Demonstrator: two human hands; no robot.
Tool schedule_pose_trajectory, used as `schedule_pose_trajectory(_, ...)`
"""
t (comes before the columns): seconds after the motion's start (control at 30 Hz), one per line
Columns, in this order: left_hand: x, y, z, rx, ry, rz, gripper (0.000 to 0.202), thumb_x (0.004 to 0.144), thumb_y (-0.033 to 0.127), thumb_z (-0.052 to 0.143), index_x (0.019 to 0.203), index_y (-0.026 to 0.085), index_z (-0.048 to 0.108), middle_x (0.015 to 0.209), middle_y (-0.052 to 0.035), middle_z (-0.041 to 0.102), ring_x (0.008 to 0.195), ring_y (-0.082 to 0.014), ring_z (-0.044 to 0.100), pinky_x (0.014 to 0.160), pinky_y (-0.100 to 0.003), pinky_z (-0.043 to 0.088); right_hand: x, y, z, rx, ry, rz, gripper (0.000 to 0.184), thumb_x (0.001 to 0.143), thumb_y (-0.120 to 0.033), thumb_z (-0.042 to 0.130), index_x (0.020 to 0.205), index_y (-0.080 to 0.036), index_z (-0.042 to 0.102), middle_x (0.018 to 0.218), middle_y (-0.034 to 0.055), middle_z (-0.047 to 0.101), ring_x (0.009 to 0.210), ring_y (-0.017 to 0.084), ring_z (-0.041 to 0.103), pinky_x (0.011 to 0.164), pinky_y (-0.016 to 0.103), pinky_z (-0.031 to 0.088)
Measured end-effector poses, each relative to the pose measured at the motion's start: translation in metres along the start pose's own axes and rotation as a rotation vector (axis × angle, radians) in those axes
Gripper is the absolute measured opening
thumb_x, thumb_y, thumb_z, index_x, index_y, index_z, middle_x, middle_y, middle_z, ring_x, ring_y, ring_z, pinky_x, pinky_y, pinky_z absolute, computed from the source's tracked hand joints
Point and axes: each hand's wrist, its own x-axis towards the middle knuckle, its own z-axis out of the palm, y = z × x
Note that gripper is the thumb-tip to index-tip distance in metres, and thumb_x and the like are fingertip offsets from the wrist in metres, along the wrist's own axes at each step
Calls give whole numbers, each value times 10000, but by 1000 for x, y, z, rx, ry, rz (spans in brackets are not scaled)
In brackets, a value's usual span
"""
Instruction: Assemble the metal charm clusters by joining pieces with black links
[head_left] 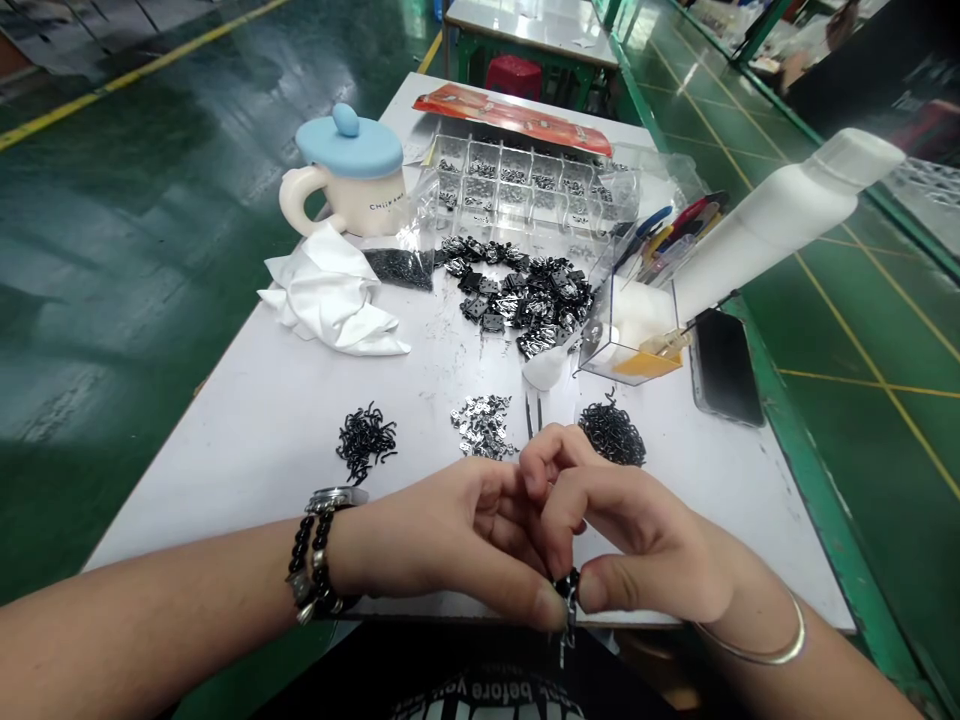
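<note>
- A small black-and-silver metal piece (568, 600) is pinched at lower centre of the frame, its long axis pointing roughly downward.
- It is gripped by the curled fingers of the left hand (454, 540) and right hand (637, 545), both about equally near.
- A heap of black wire clips (611, 432) is placed just beyond the right hand.

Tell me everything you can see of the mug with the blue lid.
The cream ceramic-looking mug stands upright at the far end of the white table, with a loop handle at its left and small dark lettering on its body. A pale blue lid with an oval knob sits on top. A crumpled white cloth appears to touch its base.
</note>
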Motion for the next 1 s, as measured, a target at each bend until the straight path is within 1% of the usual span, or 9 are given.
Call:
schedule_pose_trajectory(0.13, 1, -1, -2, -78, -30, -15, 256, 633, 36, 735, 825, 136, 597, 814, 23, 630, 739, -61, 598, 690, -157, 460, 0, -2, 0, 24, -31, 35, 136, 759, -264, 693, 825, -179, 610, 1033, 39, 395, 972, 165, 435, 884, 317, 399)
schedule_pose_trajectory(0.33, 2, -4, -1, -162, -52, -16, 227, 637, 8, 722, 789, 125, 600, 764, 25, 637, 682, -56, 607, 617, -134, 461, 0, -5, -2, -87, -66, 33, 132, 760, -268, 677, 825, -185, 598, 1003, 36, 409, 1004, 180, 408, 878, 324, 391)
schedule_pose_trajectory(0.5, 3, -6, -2, -165, -87, -6, 231, 643, 3, 711, 799, 122, 590, 775, 14, 621, 697, -59, 604, 616, -126, 477, 1, -5, -3, -140, -75, 11, 127, 763, -266, 672, 821, -188, 590, 989, 24, 416, 984, 162, 407, 905, 326, 359)
schedule_pose_trajectory(0.6, 2, -5, -2, -152, -89, -2, 250, 644, 4, 711, 825, 126, 589, 795, 11, 619, 723, -60, 597, 644, -131, 479, 2, -4, -2, -97, -68, 23, 128, 770, -271, 666, 818, -182, 589, 989, 33, 418, 990, 167, 407, 890, 328, 373)
schedule_pose_trajectory(0.67, 2, -4, -2, -128, -76, -2, 299, 630, 19, 732, 865, 137, 591, 811, 15, 622, 729, -61, 593, 662, -145, 479, 2, -3, -2, -80, -64, 26, 175, 767, -317, 675, 854, -185, 599, 990, 43, 414, 987, 176, 399, 847, 325, 394)
schedule_pose_trajectory(0.73, 1, -3, -2, -91, -61, -8, 347, 611, 34, 749, 899, 150, 592, 812, 22, 623, 729, -67, 591, 673, -165, 476, 2, -3, -2, -123, -75, 30, 250, 773, -404, 663, 901, -193, 622, 1004, 55, 410, 991, 186, 383, 823, 327, 399)
schedule_pose_trajectory(0.83, 1, -2, -2, -25, -50, -15, 397, 583, 41, 756, 928, 157, 598, 819, 20, 619, 756, -87, 589, 714, -206, 465, 3, -5, -2, -217, -85, 6, 340, 803, -522, 592, 869, -196, 660, 1032, 63, 400, 1010, 192, 378, 929, 391, 349)
schedule_pose_trajectory(0.9, 1, -2, -1, 9, -54, -12, 392, 580, 56, 754, 928, 153, 602, 830, 12, 611, 780, -101, 583, 755, -238, 455, 3, -6, -2, -244, -75, -22, 369, 817, -545, 561, 819, -190, 662, 1037, 62, 398, 1022, 193, 384, 1001, 437, 284)
schedule_pose_trajectory(1.0, 1, -1, 0, 23, -69, -8, 323, 606, 83, 736, 895, 141, 603, 843, -1, 600, 792, -108, 573, 778, -252, 442, 3, -5, -1, -249, -62, -37, 380, 823, -550, 550, 810, -186, 658, 1030, 66, 409, 1030, 194, 383, 1023, 456, 257)
